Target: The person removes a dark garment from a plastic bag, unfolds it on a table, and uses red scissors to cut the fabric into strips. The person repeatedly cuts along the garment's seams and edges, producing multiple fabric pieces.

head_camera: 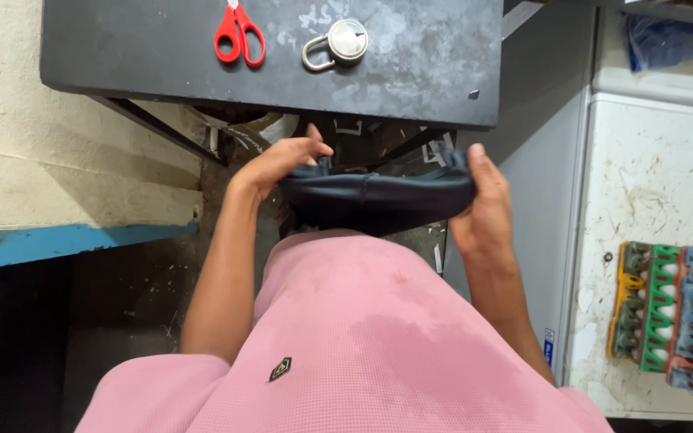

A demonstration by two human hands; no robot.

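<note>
I hold a folded dark navy piece of cloth (374,196) stretched between both hands, in front of my pink shirt and just below the near edge of a black table. My left hand (278,164) pinches the cloth's left end with the fingers partly spread. At the right end, my right hand (483,204) wraps around the cloth with the thumb on top. On the black table (411,72) above lie red-handled scissors (239,34) and a round silver padlock (338,44), both out of reach of my hands at this moment.
A white chest-like appliance (651,184) stands to the right, with stacked coloured egg trays (671,317) on it. A cream wall with a blue ledge (66,240) is at the left. The table's metal legs and a littered floor show below the tabletop.
</note>
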